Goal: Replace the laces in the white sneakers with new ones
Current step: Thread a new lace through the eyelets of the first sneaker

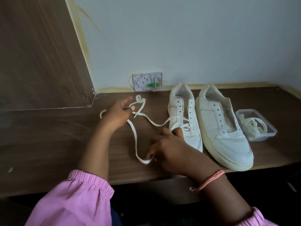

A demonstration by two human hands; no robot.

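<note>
Two white sneakers stand side by side on the brown table (48, 144), toes toward me. The left sneaker (182, 111) has a white lace (135, 139) through its lowest eyelets only; the lace trails left across the table in loops. The right sneaker (223, 128) has no lace. My left hand (117, 115) pinches the lace near its far looped end. My right hand (169, 149) rests by the left sneaker's toe and pinches a bend of the same lace at the table's front.
A clear plastic box (256, 126) holding more white laces sits right of the sneakers. A small white wall fitting (147, 81) with wires is at the wall's foot behind. A wooden panel (40, 54) rises at the left. The table's front edge runs below my hands.
</note>
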